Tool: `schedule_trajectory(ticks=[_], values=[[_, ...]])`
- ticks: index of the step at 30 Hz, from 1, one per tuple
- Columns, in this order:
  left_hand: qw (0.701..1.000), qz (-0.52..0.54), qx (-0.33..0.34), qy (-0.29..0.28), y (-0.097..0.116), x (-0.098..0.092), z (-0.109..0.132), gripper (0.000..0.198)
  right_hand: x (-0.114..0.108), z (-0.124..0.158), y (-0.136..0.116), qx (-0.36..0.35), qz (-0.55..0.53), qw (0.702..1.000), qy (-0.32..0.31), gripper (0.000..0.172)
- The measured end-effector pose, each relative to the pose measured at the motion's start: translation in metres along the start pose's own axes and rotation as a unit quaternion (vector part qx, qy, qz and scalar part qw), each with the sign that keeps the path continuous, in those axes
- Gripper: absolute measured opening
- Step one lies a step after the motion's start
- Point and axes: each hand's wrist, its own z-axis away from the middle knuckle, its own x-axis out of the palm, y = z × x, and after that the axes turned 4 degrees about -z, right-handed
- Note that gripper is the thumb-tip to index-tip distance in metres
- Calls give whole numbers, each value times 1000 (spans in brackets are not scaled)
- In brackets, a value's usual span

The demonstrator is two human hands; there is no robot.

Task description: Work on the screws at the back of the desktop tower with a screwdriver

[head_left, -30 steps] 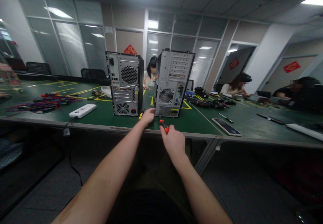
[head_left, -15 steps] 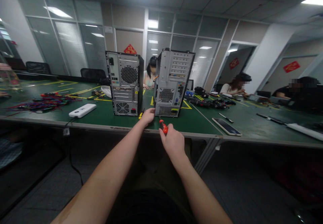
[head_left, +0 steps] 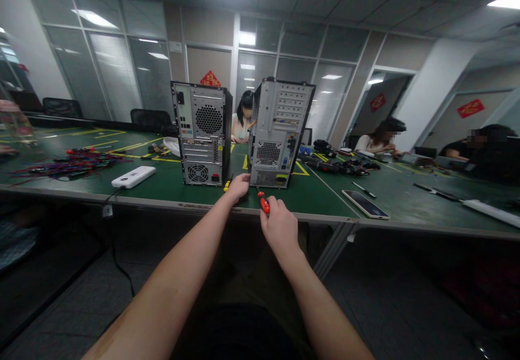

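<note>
Two computer cases stand upright on the green table, their back panels facing me. My right hand (head_left: 281, 223) is closed on the red handle of a screwdriver (head_left: 264, 203), whose tip points up at the lower left corner of the right computer case (head_left: 270, 132). Beside that same corner, my left hand (head_left: 239, 188) reaches to the case's lower left edge; its fingertips are partly hidden there. To the left of it stands the other computer case (head_left: 201, 132). A yellow-handled tool (head_left: 227, 186) lies between the left case and my left hand.
A white power bank (head_left: 134, 177) and a heap of coloured wires (head_left: 77, 162) lie on the left. To the right are a phone (head_left: 364, 203), a small pen-like tool (head_left: 364, 189) and black cables (head_left: 345, 168). Several people sit farther along the green table (head_left: 320, 197).
My right hand and the screwdriver's handle have shifted very slightly, the handle turning a little in the grip. The left hand stays at the case.
</note>
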Motion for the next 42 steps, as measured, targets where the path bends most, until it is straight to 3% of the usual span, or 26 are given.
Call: schedule_trajectory(ticks=[6, 12, 16, 22, 29, 35, 42], values=[[1000, 0, -7, 7, -9, -2, -4, 59, 5, -4, -3, 76, 9, 996, -36, 39], [1000, -2, 0, 2, -3, -1, -2, 59, 1, -1, -1, 25, 16, 1000, -3, 20], [1000, -4, -1, 6, 0, 0, 0, 54, -1, -1, -2, 15, 9, 1000, -3, 19], [1000, 2, 0, 6, -1, -1, -1, 52, 2, -4, -4, 81, 14, 996, -44, 42], [1000, -16, -15, 8, -2, -1, -1, 58, 0, -2, 0, 29, 0, 1000, -1, 25], [1000, -19, -3, -4, 0, -1, 0, 63, 5, -4, -1, 78, 5, 996, -30, 45], [1000, -23, -10, -2, 6, -1, 4, 61, 3, -3, 3, 20, -94, 995, 42, 21]])
